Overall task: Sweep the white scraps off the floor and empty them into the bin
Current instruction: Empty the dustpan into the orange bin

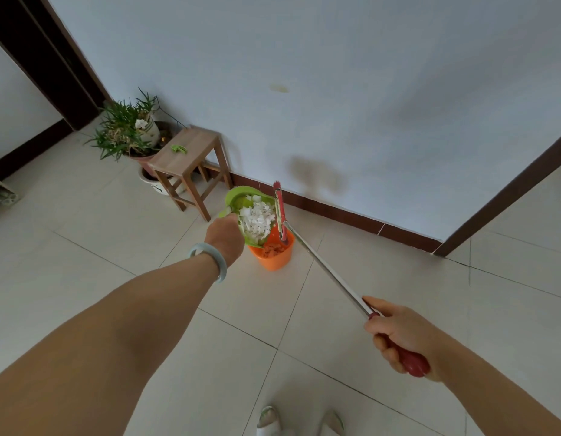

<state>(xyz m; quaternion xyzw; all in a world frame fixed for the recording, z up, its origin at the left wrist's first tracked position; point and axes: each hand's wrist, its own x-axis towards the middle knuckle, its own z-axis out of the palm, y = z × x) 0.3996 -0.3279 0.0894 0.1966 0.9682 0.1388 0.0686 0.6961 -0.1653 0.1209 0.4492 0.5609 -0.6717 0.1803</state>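
Centre frame, the left hand (pixel 224 236) grips a green dustpan (pixel 241 196) heaped with white scraps (pixel 257 220), tilted over the orange bin (pixel 274 256). The right hand (pixel 402 335) has its grip closed round the broom (pixel 329 272). A hasty tip could spill scraps past the bin's narrow rim.

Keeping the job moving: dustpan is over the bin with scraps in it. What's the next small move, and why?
Probably tilt the green dustpan steeper with the left hand so the white scraps slide into the orange bin. The pile lies in the pan, its lip over the bin; the broom, held in the right hand, is at the pan's edge.
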